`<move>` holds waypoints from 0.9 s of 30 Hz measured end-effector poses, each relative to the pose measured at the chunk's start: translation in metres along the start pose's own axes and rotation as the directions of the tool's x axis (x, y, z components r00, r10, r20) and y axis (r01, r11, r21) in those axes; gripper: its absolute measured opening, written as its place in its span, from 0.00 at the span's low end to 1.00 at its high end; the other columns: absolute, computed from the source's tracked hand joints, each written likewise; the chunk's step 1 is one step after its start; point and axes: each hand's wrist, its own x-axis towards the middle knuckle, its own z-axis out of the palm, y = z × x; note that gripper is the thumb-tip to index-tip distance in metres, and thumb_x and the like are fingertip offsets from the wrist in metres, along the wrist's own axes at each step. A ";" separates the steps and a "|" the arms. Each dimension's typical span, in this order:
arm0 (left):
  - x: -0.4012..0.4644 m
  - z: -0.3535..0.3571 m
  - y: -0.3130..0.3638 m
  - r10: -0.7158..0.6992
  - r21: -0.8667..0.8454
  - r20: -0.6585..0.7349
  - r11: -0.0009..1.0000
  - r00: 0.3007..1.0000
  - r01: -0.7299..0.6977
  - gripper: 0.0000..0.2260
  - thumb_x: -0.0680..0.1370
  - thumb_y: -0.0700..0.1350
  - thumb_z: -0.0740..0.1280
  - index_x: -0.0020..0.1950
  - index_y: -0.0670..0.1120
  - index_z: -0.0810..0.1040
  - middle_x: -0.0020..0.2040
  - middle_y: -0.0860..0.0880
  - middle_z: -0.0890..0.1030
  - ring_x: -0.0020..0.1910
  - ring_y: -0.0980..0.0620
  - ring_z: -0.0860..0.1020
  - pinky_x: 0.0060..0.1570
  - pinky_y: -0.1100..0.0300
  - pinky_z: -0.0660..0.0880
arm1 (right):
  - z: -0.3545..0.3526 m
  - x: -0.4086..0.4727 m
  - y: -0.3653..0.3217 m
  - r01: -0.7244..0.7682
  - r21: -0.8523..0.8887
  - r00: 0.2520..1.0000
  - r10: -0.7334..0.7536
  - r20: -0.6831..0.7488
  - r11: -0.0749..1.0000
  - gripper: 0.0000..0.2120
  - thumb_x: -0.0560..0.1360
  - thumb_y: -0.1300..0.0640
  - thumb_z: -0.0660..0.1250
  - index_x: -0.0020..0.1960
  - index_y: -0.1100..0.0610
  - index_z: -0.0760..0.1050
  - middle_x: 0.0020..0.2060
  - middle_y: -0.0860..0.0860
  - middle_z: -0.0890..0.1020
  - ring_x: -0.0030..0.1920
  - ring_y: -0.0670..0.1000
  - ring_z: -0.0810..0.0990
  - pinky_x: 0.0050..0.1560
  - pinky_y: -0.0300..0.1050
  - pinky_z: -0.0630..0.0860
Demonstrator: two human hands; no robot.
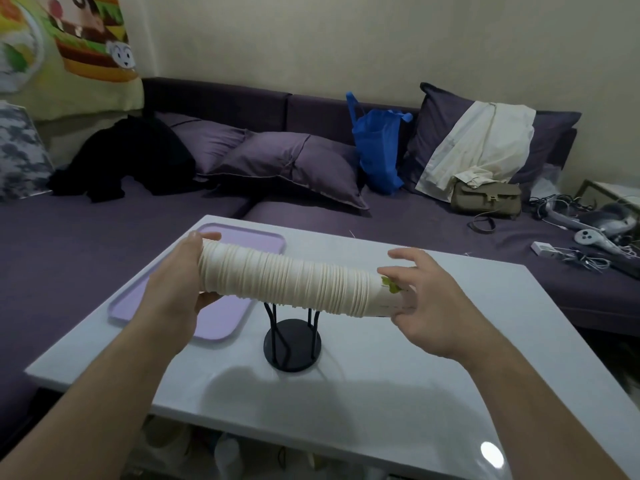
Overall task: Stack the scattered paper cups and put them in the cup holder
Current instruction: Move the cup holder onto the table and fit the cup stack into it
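A long stack of white paper cups [291,284] lies sideways in the air above the table, its right end cup bearing a small green print. My left hand [180,277] grips the stack's left end, thumb on top. My right hand [426,303] holds the right end between thumb and fingers, with the upper fingers spread. Directly below the stack stands the black wire cup holder [292,344] on its round base, with its thin rods rising behind the cups.
A lilac tray [225,317] lies on the white table [381,393] to the left of the holder. Behind the table runs a purple sofa with cushions, a blue bag [375,147], a khaki handbag [485,200] and cables and controllers at the right.
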 end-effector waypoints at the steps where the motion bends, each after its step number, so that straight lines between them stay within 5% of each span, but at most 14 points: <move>1: 0.000 0.000 0.000 -0.005 -0.010 0.003 1.000 1.000 0.005 0.17 0.88 0.53 0.61 0.67 0.46 0.83 0.60 0.41 0.84 0.56 0.43 0.84 0.56 0.44 0.84 | -0.001 0.000 -0.002 0.011 0.009 1.000 -0.011 -0.026 1.000 0.32 0.67 0.69 0.76 0.70 0.52 0.81 0.69 0.43 0.75 0.63 0.43 0.78 0.59 0.23 0.70; 6: -0.002 0.002 0.000 -0.025 -0.046 0.000 0.999 1.000 0.025 0.18 0.88 0.53 0.61 0.68 0.44 0.83 0.57 0.42 0.84 0.52 0.44 0.84 0.52 0.46 0.84 | -0.015 -0.004 -0.006 -0.045 0.279 0.996 0.066 -0.063 0.959 0.35 0.63 0.71 0.82 0.63 0.44 0.85 0.56 0.39 0.86 0.58 0.44 0.84 0.53 0.37 0.81; 10: -0.002 0.000 -0.002 -0.058 -0.051 -0.018 0.997 0.998 0.057 0.21 0.89 0.56 0.59 0.67 0.43 0.83 0.57 0.41 0.85 0.52 0.43 0.85 0.48 0.47 0.85 | -0.013 -0.007 -0.007 -0.056 0.600 0.976 0.172 -0.137 0.798 0.34 0.65 0.73 0.83 0.64 0.45 0.85 0.57 0.48 0.87 0.57 0.54 0.86 0.53 0.52 0.86; 13: 0.001 -0.002 -0.006 -0.078 -0.022 0.098 0.997 0.992 0.080 0.23 0.89 0.58 0.57 0.69 0.43 0.81 0.61 0.38 0.85 0.58 0.39 0.86 0.56 0.41 0.85 | -0.012 -0.005 -0.008 -0.016 0.734 0.930 0.280 -0.239 0.679 0.28 0.68 0.67 0.83 0.64 0.51 0.82 0.56 0.53 0.86 0.56 0.56 0.86 0.57 0.56 0.86; 16: 0.002 -0.008 -0.006 -0.047 -0.010 0.421 0.998 0.906 0.056 0.20 0.85 0.52 0.64 0.73 0.41 0.78 0.68 0.35 0.82 0.65 0.38 0.84 0.68 0.38 0.79 | -0.018 -0.001 -0.012 0.033 0.795 0.868 0.376 -0.323 0.606 0.27 0.69 0.56 0.81 0.66 0.52 0.80 0.56 0.54 0.85 0.55 0.54 0.86 0.59 0.57 0.85; 19: 0.006 -0.018 -0.008 -0.084 0.197 0.640 0.979 0.764 -0.058 0.33 0.72 0.41 0.75 0.77 0.50 0.74 0.72 0.41 0.80 0.70 0.42 0.82 0.74 0.41 0.75 | -0.028 0.005 -0.015 0.074 0.793 0.840 0.391 -0.377 0.605 0.25 0.75 0.56 0.78 0.71 0.51 0.77 0.57 0.53 0.82 0.57 0.52 0.86 0.60 0.56 0.85; 23: -0.003 -0.012 -0.008 -0.102 0.486 0.621 0.828 0.777 -0.279 0.30 0.80 0.35 0.75 0.77 0.58 0.71 0.68 0.53 0.82 0.64 0.57 0.83 0.71 0.51 0.78 | -0.041 0.008 -0.015 0.084 0.780 0.828 0.392 -0.401 0.620 0.28 0.73 0.52 0.78 0.72 0.49 0.77 0.58 0.54 0.82 0.57 0.51 0.86 0.61 0.57 0.85; 27: -0.002 -0.004 -0.004 0.018 0.545 0.557 0.746 0.830 -0.382 0.27 0.77 0.39 0.79 0.72 0.56 0.75 0.63 0.55 0.84 0.60 0.56 0.85 0.63 0.54 0.82 | -0.054 0.011 -0.014 0.099 0.749 0.816 0.377 -0.438 0.655 0.23 0.78 0.58 0.77 0.72 0.50 0.77 0.58 0.52 0.82 0.60 0.53 0.85 0.63 0.62 0.83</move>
